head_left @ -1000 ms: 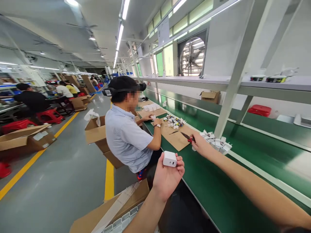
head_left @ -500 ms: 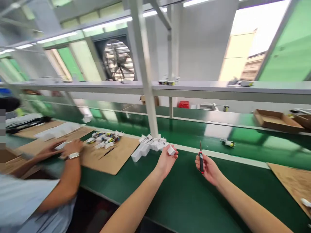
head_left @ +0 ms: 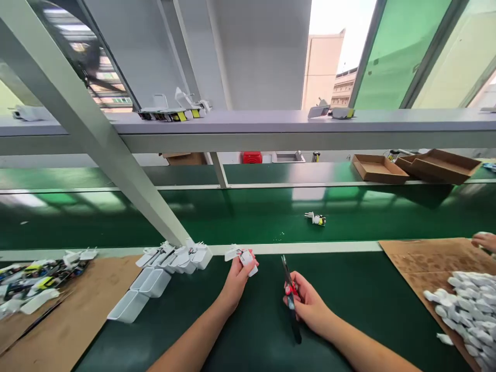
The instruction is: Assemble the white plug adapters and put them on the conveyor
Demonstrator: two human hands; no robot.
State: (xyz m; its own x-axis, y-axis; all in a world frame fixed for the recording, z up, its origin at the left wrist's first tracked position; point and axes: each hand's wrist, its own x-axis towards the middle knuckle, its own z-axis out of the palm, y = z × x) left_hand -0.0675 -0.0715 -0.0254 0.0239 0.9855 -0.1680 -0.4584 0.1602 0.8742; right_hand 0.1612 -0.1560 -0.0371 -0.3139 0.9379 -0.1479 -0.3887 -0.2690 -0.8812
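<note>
My left hand (head_left: 232,284) is closed on a small white plastic case (head_left: 248,258), held between thumb and fingers above the green bench. Another white piece (head_left: 231,252) sticks out to the left of the fingertips, with a bit of wire between the two. In my right hand (head_left: 308,305) are slim-nosed pliers (head_left: 289,297) with black and red handles, jaws pointing up and away. The pliers and the case are apart. Left of my left hand stands a row of white plastic cases (head_left: 154,282), the far ones with parts on top.
Cardboard on the left bears small circuit boards (head_left: 42,276) and a thin dark tool (head_left: 39,320). At right, white pieces (head_left: 470,310) are heaped on more cardboard, beside another person's hand (head_left: 484,241). A slanted post (head_left: 116,155) meets the bench; a circuit piece (head_left: 315,219) lies beyond the ledge.
The view has swung right and down, so the co-worker on the left is out of sight. A second white piece and wire now show at my left hand. The pliers' handles have turned into view.
</note>
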